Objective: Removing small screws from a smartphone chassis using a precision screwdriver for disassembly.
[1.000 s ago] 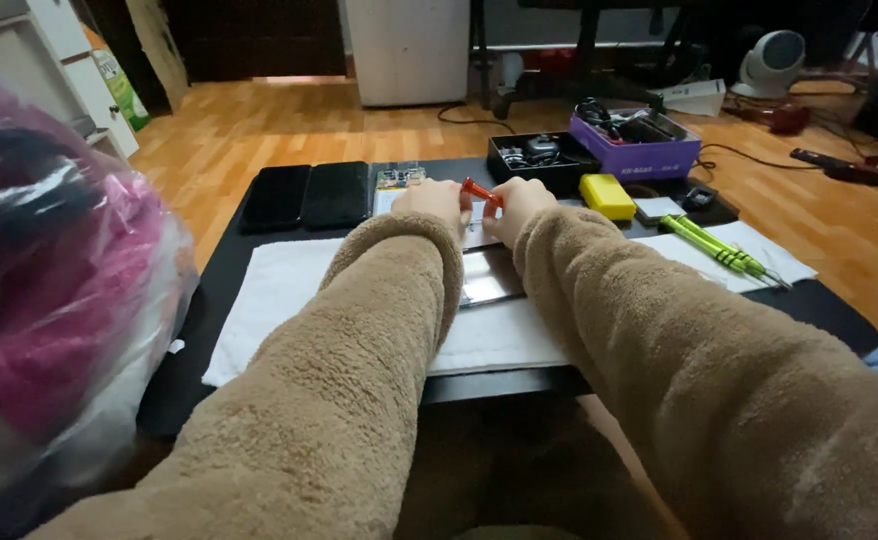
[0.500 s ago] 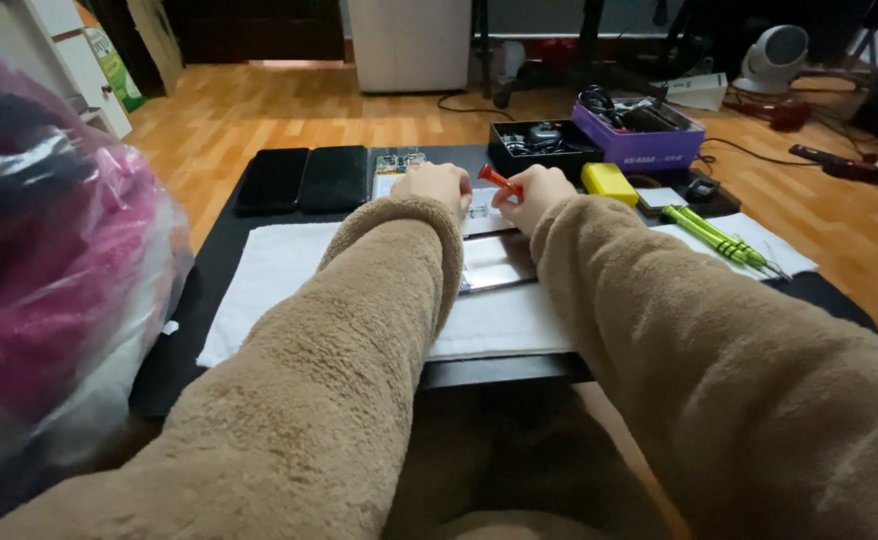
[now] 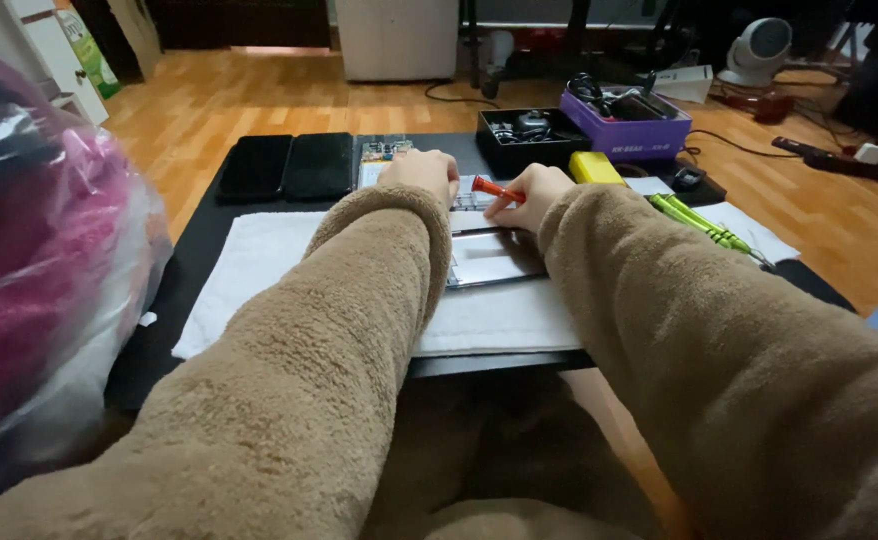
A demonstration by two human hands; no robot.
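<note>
Table: low black table (image 3: 184,290) — it carries all that follows.
Towel: white towel (image 3: 249,265) spread under both wrists, beneath the work.
Device: opened flat device (image 3: 489,255), a phone or small tablet by its look, lying on the towel just below and between the two hands.
Left hand: left hand (image 3: 421,175) rests knuckles-up on the device's far end, fingers curled down; whether they pinch anything I cannot tell.
Right hand: right hand (image 3: 534,195) pinches an orange-handled screwdriver (image 3: 494,188), handle pointing toward the left hand.
Doing it well: keep the device pinned flat and the driver square to the screw — light pressure, I judge.
Beside the grip: green tools (image 3: 699,222) right of the right wrist; yellow block (image 3: 596,167) just beyond.
</note>
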